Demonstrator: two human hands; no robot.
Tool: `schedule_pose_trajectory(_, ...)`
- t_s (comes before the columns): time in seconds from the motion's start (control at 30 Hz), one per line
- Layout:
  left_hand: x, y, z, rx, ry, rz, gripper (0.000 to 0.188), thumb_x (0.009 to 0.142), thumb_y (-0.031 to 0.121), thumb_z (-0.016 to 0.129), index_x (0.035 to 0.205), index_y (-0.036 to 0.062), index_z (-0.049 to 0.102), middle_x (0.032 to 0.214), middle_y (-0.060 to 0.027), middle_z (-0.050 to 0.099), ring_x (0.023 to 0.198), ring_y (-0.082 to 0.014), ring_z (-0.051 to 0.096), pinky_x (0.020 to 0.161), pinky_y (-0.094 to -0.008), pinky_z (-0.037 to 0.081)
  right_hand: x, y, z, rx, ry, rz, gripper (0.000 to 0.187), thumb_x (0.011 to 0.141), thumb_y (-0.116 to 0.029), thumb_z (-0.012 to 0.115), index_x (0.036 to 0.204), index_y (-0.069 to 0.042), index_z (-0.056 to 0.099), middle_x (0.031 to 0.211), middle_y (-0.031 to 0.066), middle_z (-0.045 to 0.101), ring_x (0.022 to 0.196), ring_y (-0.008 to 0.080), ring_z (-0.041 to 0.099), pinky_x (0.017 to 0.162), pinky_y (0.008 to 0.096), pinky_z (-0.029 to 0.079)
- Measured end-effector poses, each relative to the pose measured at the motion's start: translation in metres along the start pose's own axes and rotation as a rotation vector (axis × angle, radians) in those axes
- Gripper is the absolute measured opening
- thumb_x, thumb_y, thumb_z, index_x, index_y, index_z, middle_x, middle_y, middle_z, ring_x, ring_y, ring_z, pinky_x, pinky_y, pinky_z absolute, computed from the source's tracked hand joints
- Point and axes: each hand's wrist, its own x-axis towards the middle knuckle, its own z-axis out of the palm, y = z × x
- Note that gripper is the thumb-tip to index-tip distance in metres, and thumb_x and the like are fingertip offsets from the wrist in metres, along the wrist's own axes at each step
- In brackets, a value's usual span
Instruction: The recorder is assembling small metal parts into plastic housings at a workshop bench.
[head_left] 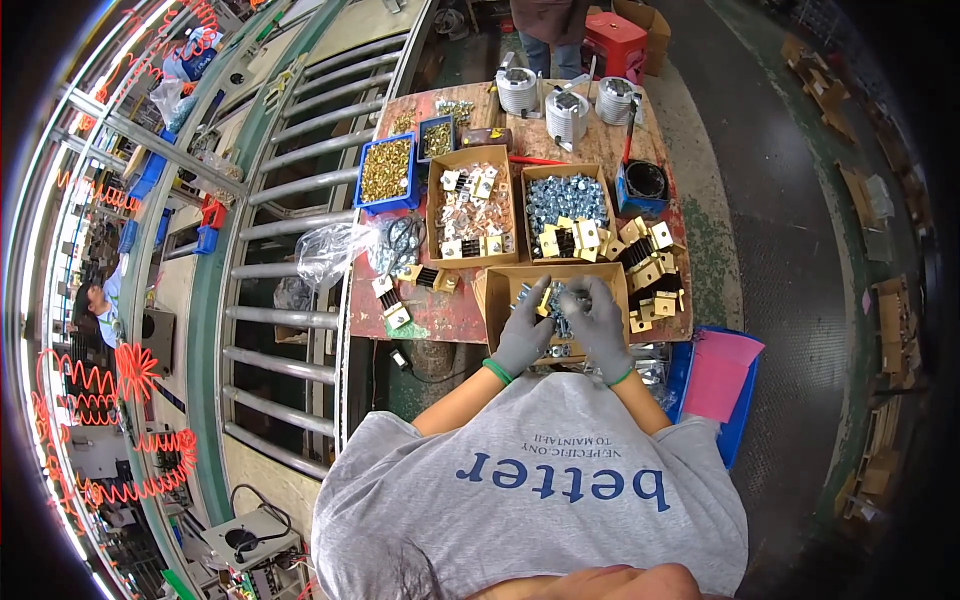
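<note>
Head view — note brass-coloured piece (544,301) pinched in left hand (522,335); cannot tell right hand (598,328) grip; likely light, stiff — hold edges.

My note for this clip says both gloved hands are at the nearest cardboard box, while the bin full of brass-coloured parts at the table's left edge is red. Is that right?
Not quite: the bin is blue, as the head view shows. The rest stands: left hand and right hand are at the nearest cardboard box.
</note>
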Motion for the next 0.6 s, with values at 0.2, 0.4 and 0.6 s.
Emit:
schedule_pose_trajectory(0.2, 0.005, -0.025, 0.005, 0.133, 0.095, 0.240, 0.070, 0.080, 0.010, 0.055, 0.148, 0.0092, 0.037, 0.124, -0.0280, 0.056, 0.092, -0.0345, 0.062, 0.087, -0.0408, 0.048, -0.004, -0.001, 0.004, -0.052, -0.143, 0.142, 0.029, 0.095, -0.030, 0.057, 0.103, -0.004, 0.064, 0.101, 0.0148, 0.067, 0.090, 0.0274, 0.066, 0.079, 0.0377, 0.051)
schedule_pose_trajectory(0.4, 0.001, -0.008, 0.002, 0.143, 0.055, 0.108, 0.070, 0.080, 0.011, 0.054, 0.148, 0.0090, 0.037, 0.127, -0.0299, 0.054, 0.102, -0.0397, 0.060, 0.092, -0.0419, 0.047, 0.001, 0.006, -0.002, 0.067, 0.023, 0.141, 0.033, 0.093, -0.031, 0.058, 0.109, -0.002, 0.064, 0.101, 0.0158, 0.066, 0.094, 0.0287, 0.065, 0.084, 0.0383, 0.049)
schedule_pose_trajectory(0.6, 0.005, -0.019, 0.003, 0.227, 0.105, 0.290, 0.071, 0.079, 0.011, 0.053, 0.148, 0.0084, 0.036, 0.128, -0.0296, 0.053, 0.104, -0.0403, 0.059, 0.092, -0.0418, 0.047, -0.005, 0.005, 0.000, -0.028, -0.115, 0.065, 0.039, 0.097, -0.038, 0.053, 0.110, -0.002, 0.063, 0.099, 0.0150, 0.066, 0.093, 0.0271, 0.065, 0.083, 0.0352, 0.049)
